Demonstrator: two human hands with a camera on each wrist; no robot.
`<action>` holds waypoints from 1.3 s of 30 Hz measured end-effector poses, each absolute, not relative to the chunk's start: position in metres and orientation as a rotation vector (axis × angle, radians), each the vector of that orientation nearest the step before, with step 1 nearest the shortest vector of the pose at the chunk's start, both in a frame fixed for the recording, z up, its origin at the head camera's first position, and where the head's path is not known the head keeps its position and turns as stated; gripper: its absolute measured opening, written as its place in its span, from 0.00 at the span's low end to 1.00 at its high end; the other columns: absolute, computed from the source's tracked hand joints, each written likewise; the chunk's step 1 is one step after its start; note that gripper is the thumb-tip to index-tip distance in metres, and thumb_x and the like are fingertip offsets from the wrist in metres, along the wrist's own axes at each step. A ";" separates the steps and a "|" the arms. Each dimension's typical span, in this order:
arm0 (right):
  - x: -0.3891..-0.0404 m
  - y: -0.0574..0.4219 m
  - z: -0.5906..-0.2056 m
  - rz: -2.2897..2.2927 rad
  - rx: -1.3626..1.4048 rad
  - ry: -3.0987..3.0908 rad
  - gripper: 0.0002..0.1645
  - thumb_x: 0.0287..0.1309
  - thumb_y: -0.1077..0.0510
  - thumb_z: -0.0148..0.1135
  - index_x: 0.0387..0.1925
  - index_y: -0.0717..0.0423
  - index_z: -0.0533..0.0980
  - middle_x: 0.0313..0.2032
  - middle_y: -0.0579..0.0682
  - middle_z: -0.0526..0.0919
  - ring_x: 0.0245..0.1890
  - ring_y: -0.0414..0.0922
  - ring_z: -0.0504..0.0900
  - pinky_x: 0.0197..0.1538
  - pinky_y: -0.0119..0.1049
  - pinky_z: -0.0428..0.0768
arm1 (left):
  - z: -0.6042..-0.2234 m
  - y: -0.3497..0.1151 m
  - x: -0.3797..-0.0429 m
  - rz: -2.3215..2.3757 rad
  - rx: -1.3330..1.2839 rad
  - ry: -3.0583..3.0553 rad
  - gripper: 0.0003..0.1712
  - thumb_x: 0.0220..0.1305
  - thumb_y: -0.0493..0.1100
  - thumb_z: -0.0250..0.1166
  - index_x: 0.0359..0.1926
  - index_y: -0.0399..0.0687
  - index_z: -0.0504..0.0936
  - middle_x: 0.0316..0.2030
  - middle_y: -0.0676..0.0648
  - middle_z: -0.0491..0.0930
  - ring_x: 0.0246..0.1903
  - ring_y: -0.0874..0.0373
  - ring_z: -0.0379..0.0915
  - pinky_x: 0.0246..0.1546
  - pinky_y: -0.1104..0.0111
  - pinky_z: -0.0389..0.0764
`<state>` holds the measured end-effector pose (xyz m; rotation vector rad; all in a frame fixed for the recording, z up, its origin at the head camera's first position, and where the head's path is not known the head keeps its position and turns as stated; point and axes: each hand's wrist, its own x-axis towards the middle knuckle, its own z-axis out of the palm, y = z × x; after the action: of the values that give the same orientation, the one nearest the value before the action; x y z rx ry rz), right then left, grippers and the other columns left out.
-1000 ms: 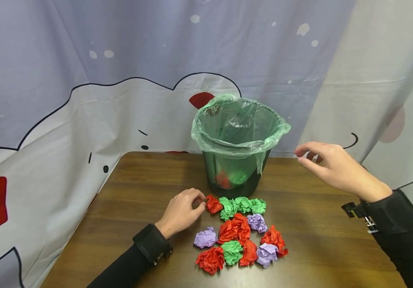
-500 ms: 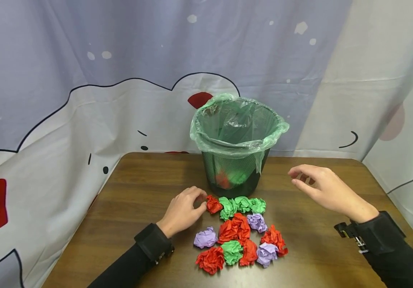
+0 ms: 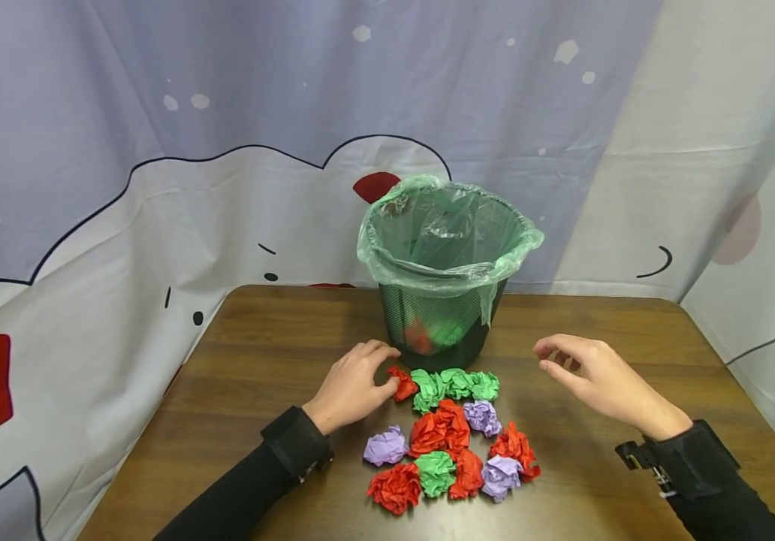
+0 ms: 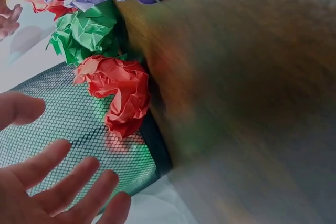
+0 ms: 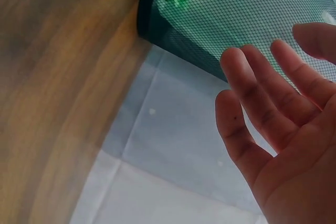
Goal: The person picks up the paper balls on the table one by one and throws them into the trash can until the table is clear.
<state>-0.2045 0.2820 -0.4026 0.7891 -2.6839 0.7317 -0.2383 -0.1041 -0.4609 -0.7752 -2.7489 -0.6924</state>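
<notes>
My left hand (image 3: 352, 385) is at the left end of the back row of crumpled paper balls, thumb and fingers spread beside a red paper ball (image 3: 404, 384). In the left wrist view that red ball (image 4: 126, 93) shows ahead of the parted fingers (image 4: 68, 184), with a gap between. Over the table's right side hovers my right hand (image 3: 604, 383), fingers loosely bent and holding nothing. Green paper balls (image 3: 456, 384) continue the row along the front of a black mesh wastebasket (image 3: 456, 356). A translucent green bag (image 3: 372, 244) lines it and folds over its rim.
Nearer me lie more paper balls: red (image 3: 440, 428), purple (image 3: 385, 446) and green (image 3: 436, 473). Red and green paper shows through the basket's mesh. The wooden table (image 3: 272, 323) ends at a printed curtain (image 3: 225, 218) behind and to the left.
My left hand has moved slightly forward and right, its fingers parting beside the red paper ball. My right hand has come down and a little to the left. The paper balls stay put.
</notes>
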 end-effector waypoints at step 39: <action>-0.197 0.278 -0.437 0.829 0.700 -2.766 0.07 0.66 0.58 0.64 0.45 0.46 0.81 0.37 0.38 0.85 0.33 0.32 0.78 0.36 0.30 0.79 | -0.467 -0.079 -0.245 -0.512 -0.891 -2.910 0.21 0.53 0.45 0.71 0.50 0.51 0.85 0.44 0.51 0.83 0.45 0.54 0.78 0.40 0.60 0.80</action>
<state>-0.1970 0.2777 -0.4368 0.7003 -2.7661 0.8291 -0.2452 -0.0786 -0.4673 -0.8908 -2.9098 -0.5123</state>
